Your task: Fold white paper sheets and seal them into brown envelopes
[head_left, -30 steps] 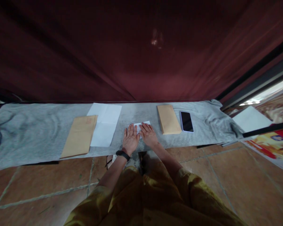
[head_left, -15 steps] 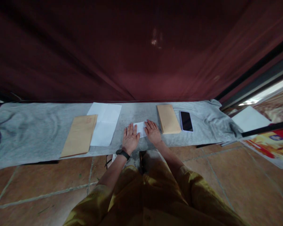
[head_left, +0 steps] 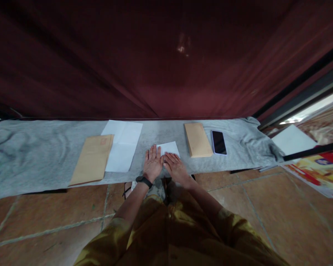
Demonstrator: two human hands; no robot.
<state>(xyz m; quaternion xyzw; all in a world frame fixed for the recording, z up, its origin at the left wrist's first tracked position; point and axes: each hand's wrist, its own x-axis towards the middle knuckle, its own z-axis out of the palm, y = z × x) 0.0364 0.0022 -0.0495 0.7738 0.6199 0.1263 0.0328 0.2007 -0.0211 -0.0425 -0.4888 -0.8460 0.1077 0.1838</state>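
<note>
Both hands lie palm down on a grey cloth runner (head_left: 44, 159) spread over the terracotta tile floor (head_left: 44, 218). The left hand (head_left: 153, 164) is flat, its fingers (head_left: 152, 152) straight and only slightly spread, pointing away from the body. A black wristband (head_left: 143, 181) sits at its wrist, and the forearm runs back to a yellow sleeve. The right hand (head_left: 176, 167) is also flat, turned a little inward, so its fingers (head_left: 168, 159) angle toward those of the left hand and nearly meet them. Neither hand grips anything: the fingers are extended and pressed down. A small folded white paper (head_left: 170, 147) lies on the cloth just beyond the fingertips. Its near edge is under or touching the right fingertips, and its left corner is just beside the left index finger. Beyond and to the right of the right fingers lies a small tan envelope (head_left: 198, 139), clear of the hand. A black smartphone (head_left: 219, 142) lies just beside it, farther right. To the left of the left fingers lies a plain white sheet (head_left: 123, 146), with a large brown envelope (head_left: 92, 159) overlapping its left edge. A dark maroon curtain (head_left: 166, 59) hangs behind the cloth.
</note>
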